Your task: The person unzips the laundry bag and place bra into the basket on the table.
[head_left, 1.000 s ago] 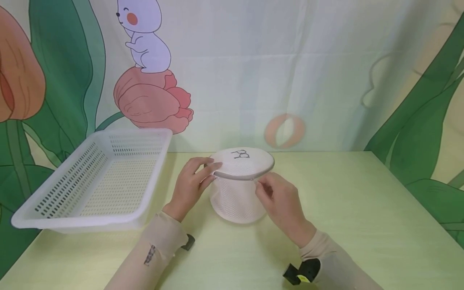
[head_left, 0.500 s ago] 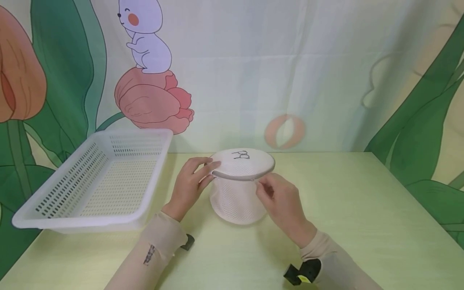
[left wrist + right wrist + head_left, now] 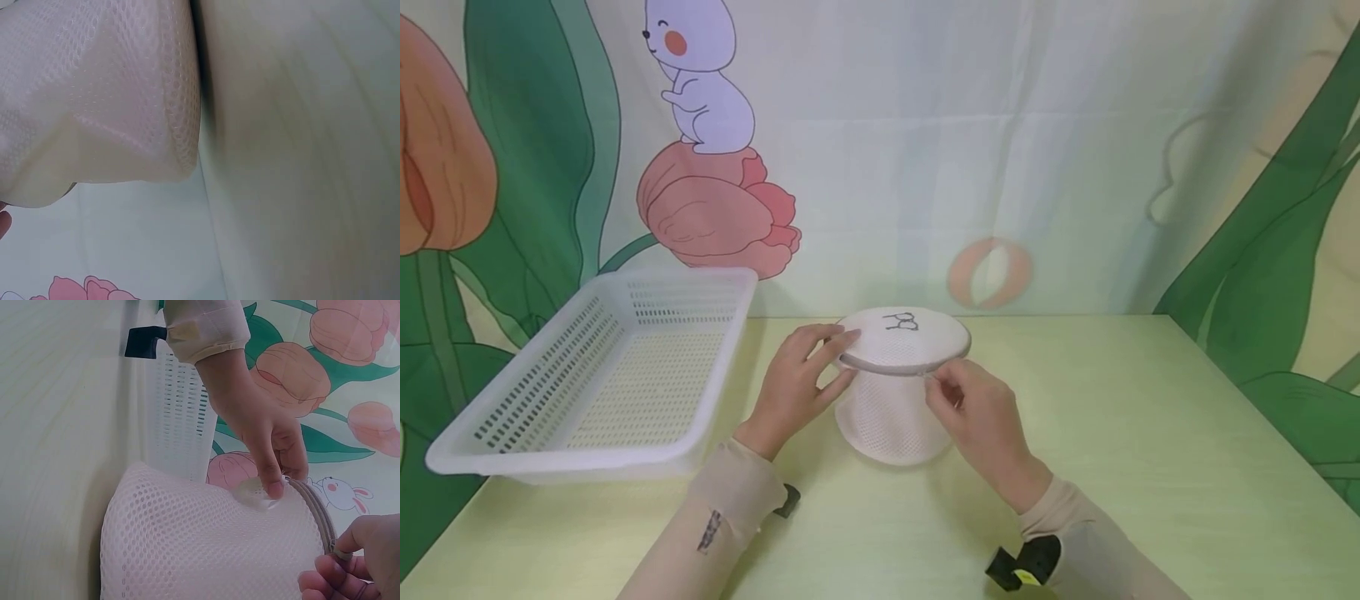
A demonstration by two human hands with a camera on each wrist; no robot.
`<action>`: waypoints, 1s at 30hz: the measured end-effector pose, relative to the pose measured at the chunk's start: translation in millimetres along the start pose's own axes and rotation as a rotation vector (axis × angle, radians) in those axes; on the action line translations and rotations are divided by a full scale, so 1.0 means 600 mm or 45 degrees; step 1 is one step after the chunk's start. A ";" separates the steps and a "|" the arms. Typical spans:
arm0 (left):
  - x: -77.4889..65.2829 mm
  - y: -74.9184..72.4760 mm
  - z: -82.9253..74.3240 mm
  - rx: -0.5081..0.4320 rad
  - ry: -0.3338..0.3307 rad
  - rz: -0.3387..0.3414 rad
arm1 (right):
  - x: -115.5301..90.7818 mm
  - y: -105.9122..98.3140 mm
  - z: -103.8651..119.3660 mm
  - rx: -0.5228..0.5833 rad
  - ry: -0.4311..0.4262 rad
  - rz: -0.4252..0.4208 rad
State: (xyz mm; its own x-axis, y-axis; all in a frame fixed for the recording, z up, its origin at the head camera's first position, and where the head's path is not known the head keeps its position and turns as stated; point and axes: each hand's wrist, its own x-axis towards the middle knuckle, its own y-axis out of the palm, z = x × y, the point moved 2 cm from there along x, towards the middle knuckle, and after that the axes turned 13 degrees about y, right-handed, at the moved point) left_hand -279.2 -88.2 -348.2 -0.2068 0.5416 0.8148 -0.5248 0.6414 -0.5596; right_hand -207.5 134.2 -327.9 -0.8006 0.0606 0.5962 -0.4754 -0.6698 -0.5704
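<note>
A white cylindrical mesh laundry bag point(image 3: 891, 417) stands upright on the table, with a small dark line drawing on its round lid point(image 3: 917, 333). A grey-brown zipper point(image 3: 319, 512) runs round the lid's edge. My left hand point(image 3: 793, 383) grips the bag's left rim, fingers over the lid and thumb against the mesh below the zipper. At the front right of the rim, my right hand point(image 3: 981, 412) pinches the zipper pull point(image 3: 340, 552) between thumb and index finger. The left wrist view shows mostly the bag's mesh side point(image 3: 125, 94), with a fingertip at the left edge.
A white perforated plastic basket point(image 3: 700, 417) stands on the table to the left. Behind the pale yellow table point(image 3: 1150, 442) hangs a curtain point(image 3: 1075, 167) printed with tulips and a white cartoon animal. Black wrist cameras point(image 3: 1026, 562) sit on both sleeves.
My left thumb has straightened and slid right along the bag's side below the rim. The right hand has moved very slightly left, still pinching the zipper pull.
</note>
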 end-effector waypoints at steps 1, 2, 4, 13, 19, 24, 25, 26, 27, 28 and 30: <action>0.001 -0.001 -0.001 0.001 0.008 0.002 | 0.000 0.000 0.000 -0.001 0.001 0.002; 0.002 -0.002 -0.003 0.002 0.016 0.005 | 0.000 0.001 0.000 -0.001 0.001 0.002; 0.005 -0.003 -0.005 0.004 0.030 0.007 | 0.000 0.000 0.001 0.000 0.002 0.005; 0.024 -0.012 -0.024 -0.006 0.119 -0.054 | 0.000 0.001 0.001 -0.024 0.020 0.037; 0.036 -0.013 -0.041 -0.002 0.175 -0.093 | 0.000 -0.001 0.002 -0.049 -0.019 0.040; 0.040 -0.009 -0.054 -0.015 0.203 -0.101 | 0.000 -0.001 0.006 -0.053 -0.044 0.049; 0.041 -0.008 -0.057 -0.016 0.207 -0.101 | 0.000 -0.001 0.006 -0.054 -0.043 0.052; 0.041 -0.007 -0.059 -0.016 0.211 -0.099 | 0.000 -0.001 0.007 -0.055 -0.042 0.056; 0.041 -0.006 -0.062 -0.017 0.212 -0.096 | 0.000 -0.001 0.007 -0.056 -0.041 0.059; 0.041 -0.006 -0.065 -0.018 0.210 -0.093 | 0.000 -0.001 0.007 -0.055 -0.040 0.063; 0.041 -0.004 -0.070 -0.024 0.200 -0.087 | -0.001 -0.001 0.008 -0.054 -0.041 0.064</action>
State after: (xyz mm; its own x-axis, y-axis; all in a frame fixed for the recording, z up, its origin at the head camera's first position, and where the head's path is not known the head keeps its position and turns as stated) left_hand -248.4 -53.8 -333.3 -0.0385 0.5735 0.8183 -0.5176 0.6890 -0.5073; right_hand -205.0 131.0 -325.4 -0.8120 0.0033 0.5836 -0.4503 -0.6396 -0.6230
